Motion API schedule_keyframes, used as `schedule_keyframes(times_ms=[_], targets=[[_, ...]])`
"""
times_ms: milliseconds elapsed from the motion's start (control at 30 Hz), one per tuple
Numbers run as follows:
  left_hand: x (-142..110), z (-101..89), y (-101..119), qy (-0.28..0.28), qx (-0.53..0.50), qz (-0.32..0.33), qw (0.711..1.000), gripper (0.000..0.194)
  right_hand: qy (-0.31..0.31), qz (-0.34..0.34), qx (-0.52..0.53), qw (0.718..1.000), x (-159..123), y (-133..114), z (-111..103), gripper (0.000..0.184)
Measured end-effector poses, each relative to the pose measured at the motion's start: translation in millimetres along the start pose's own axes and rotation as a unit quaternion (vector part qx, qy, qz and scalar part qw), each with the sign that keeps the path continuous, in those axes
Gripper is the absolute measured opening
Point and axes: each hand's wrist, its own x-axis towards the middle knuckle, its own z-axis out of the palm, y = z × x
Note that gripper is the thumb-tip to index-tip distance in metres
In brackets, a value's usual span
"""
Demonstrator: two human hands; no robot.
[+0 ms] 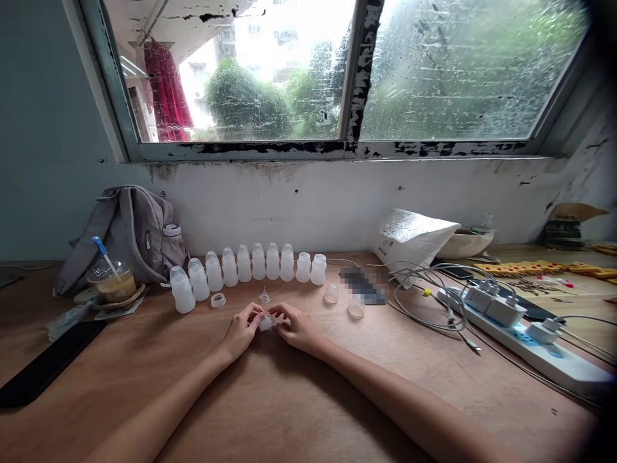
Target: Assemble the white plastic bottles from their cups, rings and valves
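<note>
Between my two hands is a small translucent baby bottle top piece (267,322); its exact shape is partly hidden by fingers. My left hand (245,328) pinches it from the left, and my right hand (295,326) has its fingers closed at its right side. Just beyond them a clear bottle nipple (263,296) stands tip up on the table. A white collar ring (218,300) lies to the left. Two clear caps, a farther cap (331,294) and a nearer cap (356,310), sit to the right. Several frosted baby bottles (245,265) stand upright in a curved row behind, most of them topped.
A grey backpack (137,225), a drink cup (113,283) with a straw and a black flat object (53,363) occupy the left. On the right are tangled cables (424,315), a power strip (530,344) and a white bag (414,238). A wall and window stand behind.
</note>
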Motion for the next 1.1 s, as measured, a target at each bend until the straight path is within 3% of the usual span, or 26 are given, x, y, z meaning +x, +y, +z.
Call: schedule_keyframes(times_ms=[133,300,400,500,700,1100], targets=[[0.5,5.7,-1.8,-0.008,-0.094,-0.04,0.995,0.024,0.021,-0.024,-0.007,0.999,-0.7,-0.7,3.2,0.015],[-0.2,13.1,-7.8,-0.002,-0.183,-0.099,0.978,0.035,0.076,0.052,-0.002,0.996,3.0,-0.3,2.4,0.001],[-1.1,12.5,-7.6,0.005,-0.188,-0.087,0.978,0.036,0.095,0.093,0.02,0.991,4.1,1.7,1.0,0.003],[-1.3,11.5,-5.1,-0.028,-0.194,-0.073,0.978,0.034,0.1,0.106,0.036,0.989,3.8,4.2,1.1,0.006],[-1.2,13.8,-0.4,-0.079,-0.256,-0.104,0.958,0.035,0.093,0.124,0.043,0.987,4.2,8.5,2.1,0.005],[-3.2,13.6,7.1,-0.069,-0.273,-0.128,0.951,0.044,0.082,0.149,0.04,0.985,8.5,9.7,7.5,0.008]])
